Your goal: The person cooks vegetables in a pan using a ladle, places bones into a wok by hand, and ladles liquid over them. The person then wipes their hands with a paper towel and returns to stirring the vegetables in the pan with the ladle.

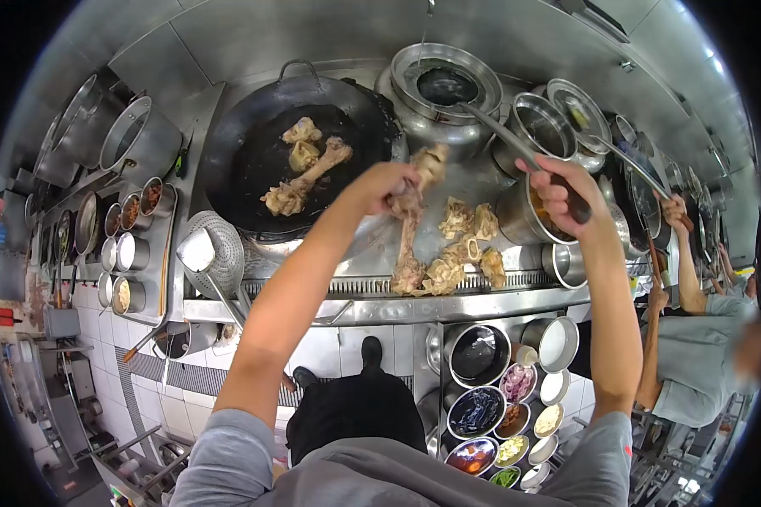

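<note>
My left hand [389,188], slightly blurred, is closed around a meaty bone [431,162] over the steel counter between the wok and the stockpots. Below it another length of bone [408,247] shows; I cannot tell whether it is the same piece. Several bone chunks [451,269] lie just to its right. In the large black wok [228,144] on the left rest a long bone [317,173] and smaller knuckle pieces [303,131]. My right hand [566,190] grips a ladle [516,144] by its handle. The ladle's far end reaches into a metal pot [406,76].
A perforated skimmer [216,249] sits at the wok's left, near small tins of seasonings [131,211]. More pots [543,122] crowd the right. Bowls of ingredients [517,383] stand below the counter edge [380,313]. A co-worker [693,363] works at right, holding a long-handled tool.
</note>
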`<act>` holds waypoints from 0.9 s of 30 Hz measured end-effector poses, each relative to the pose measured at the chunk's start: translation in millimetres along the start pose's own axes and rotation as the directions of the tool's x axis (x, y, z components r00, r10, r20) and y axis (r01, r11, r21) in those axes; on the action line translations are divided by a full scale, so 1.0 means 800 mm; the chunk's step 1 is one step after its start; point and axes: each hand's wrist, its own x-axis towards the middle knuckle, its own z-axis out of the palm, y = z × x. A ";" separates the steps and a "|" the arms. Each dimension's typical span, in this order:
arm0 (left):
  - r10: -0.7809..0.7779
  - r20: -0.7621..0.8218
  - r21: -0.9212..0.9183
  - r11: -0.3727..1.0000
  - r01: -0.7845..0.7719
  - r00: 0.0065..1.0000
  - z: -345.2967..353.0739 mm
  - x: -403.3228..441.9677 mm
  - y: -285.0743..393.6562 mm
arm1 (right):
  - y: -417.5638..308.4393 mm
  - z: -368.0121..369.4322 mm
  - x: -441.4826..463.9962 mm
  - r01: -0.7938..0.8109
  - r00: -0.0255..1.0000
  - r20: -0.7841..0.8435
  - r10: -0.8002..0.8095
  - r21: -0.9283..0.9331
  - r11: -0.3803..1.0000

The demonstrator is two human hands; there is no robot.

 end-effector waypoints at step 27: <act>0.585 -0.422 0.899 0.175 0.401 0.692 -0.251 -0.056 0.020 | 0.138 0.146 0.009 0.324 0.915 0.154 -0.373 -0.831 0.453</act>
